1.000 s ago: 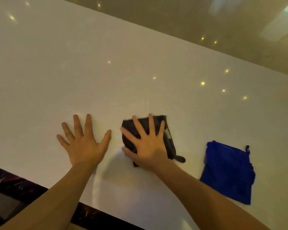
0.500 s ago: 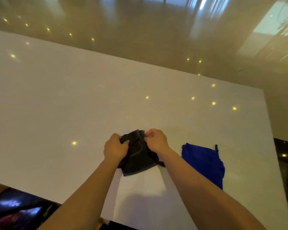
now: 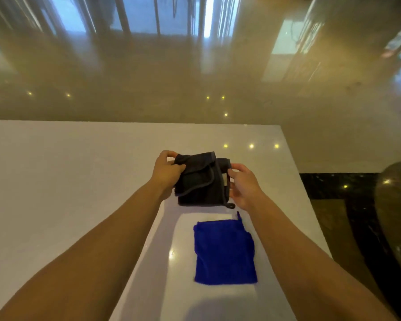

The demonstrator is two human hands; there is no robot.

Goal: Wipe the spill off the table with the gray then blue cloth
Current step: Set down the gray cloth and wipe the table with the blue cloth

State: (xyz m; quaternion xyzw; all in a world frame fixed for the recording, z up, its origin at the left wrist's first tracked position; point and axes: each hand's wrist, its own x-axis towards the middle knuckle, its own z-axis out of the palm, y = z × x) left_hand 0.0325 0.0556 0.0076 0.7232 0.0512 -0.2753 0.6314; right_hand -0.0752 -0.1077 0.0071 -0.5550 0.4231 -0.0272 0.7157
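The dark gray cloth [image 3: 200, 181] is bunched and folded, held up between both hands above the white table [image 3: 67, 170]. My left hand [image 3: 166, 171] grips its left edge with thumb and fingers closed. On the other side, my right hand [image 3: 242, 185] pinches the right edge at the top corner. The blue cloth [image 3: 223, 251] lies flat and folded on the table nearer to me, between my forearms, untouched. I cannot make out any spill on the glossy surface.
The table's far edge and right corner [image 3: 279, 128] lie just beyond the hands. A glossy brown floor [image 3: 195, 89] spreads beyond it. A dark strip of floor [image 3: 333, 184] and a rounded shiny object [image 3: 396, 205] sit to the right.
My right hand pressed the gray cloth flat, then both hands gathered it and lifted it off the table. The view swung, so the blue cloth now lies below the hands.
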